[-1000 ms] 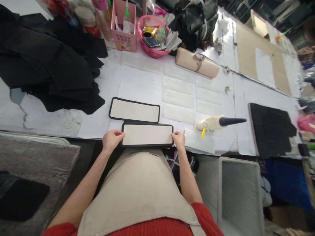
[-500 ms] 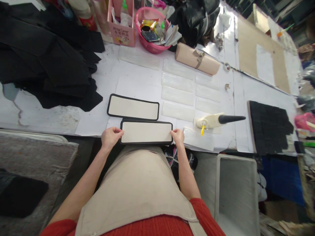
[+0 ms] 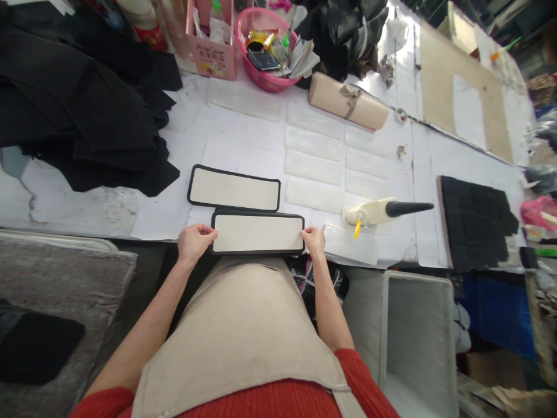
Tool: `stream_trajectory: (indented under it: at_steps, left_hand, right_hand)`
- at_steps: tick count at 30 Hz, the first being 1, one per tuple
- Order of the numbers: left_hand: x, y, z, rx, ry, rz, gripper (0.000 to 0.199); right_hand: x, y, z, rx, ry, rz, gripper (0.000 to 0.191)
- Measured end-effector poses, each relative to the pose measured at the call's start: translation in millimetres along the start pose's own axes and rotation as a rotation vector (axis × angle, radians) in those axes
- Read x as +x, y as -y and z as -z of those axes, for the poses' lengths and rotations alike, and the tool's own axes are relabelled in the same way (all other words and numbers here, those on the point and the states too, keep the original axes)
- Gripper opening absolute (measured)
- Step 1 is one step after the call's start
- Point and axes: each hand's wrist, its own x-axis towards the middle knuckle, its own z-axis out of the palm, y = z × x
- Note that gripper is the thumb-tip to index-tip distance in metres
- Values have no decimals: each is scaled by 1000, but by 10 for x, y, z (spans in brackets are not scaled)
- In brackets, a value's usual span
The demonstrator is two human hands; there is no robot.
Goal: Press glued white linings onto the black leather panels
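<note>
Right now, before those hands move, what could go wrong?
The held panel is at the table's front edge; if the left hand or right hand loses its pinch, it might slip off. Its far edge seems to touch or overlap the rear panel, so a push could shift that one. The yellow nozzle lies near the right hand and might get knocked.

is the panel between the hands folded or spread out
Spread: the black-edged panel shows one unbroken pale face, no crease visible, with the left hand and right hand pinching its short ends.
</note>
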Motion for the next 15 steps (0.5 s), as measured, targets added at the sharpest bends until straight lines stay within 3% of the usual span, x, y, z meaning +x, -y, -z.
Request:
stream_trajectory:
  at_steps: [15]
  left_hand:
    - [18, 22, -18, 38, -1, 8, 27]
  right_hand:
    - [7, -8, -8, -29, 4, 20, 17]
